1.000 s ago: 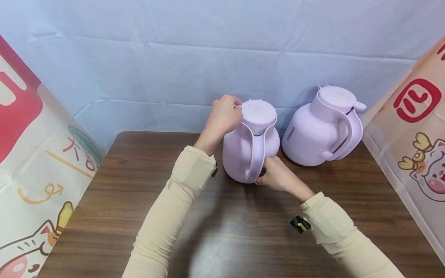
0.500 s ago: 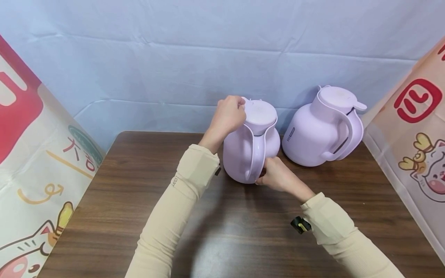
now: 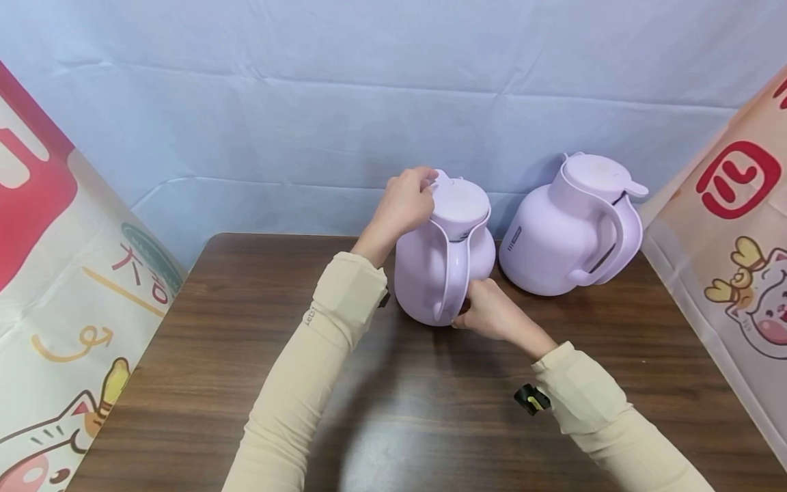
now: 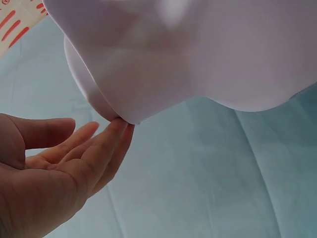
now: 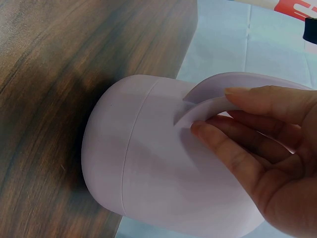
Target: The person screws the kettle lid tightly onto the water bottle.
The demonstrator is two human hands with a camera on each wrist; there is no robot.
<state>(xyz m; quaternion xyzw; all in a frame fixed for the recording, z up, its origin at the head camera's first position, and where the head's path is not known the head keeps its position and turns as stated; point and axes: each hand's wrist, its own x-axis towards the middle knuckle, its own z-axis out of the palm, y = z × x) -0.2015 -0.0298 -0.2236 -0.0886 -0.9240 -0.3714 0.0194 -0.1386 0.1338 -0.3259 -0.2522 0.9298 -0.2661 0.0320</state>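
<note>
A lilac insulated jug (image 3: 421,280) stands upright on the table, its handle (image 3: 455,273) toward me. My left hand (image 3: 402,201) is at the left of its round lid (image 3: 462,203), beside the lid's small tab (image 3: 440,176). In the left wrist view, fingertips of the left hand (image 4: 74,171) touch the lid edge (image 4: 86,84) and the thumb stands apart. My right hand (image 3: 492,311) grips the lower part of the handle; in the right wrist view, thumb and fingers pinch the handle (image 5: 205,109) near its base.
A matching lilac jug (image 3: 541,239) stands at the right, close to the gripped jug, its lid on. The wooden table (image 3: 258,355) ends at a pale blue cloth (image 3: 369,89) behind. Printed cartoon sheets (image 3: 756,273) hang along both sides.
My left hand has shifted slightly right along the lid. The lid has turned a little, with its tab swinging to the right. The right hand and the jug body stay in place.
</note>
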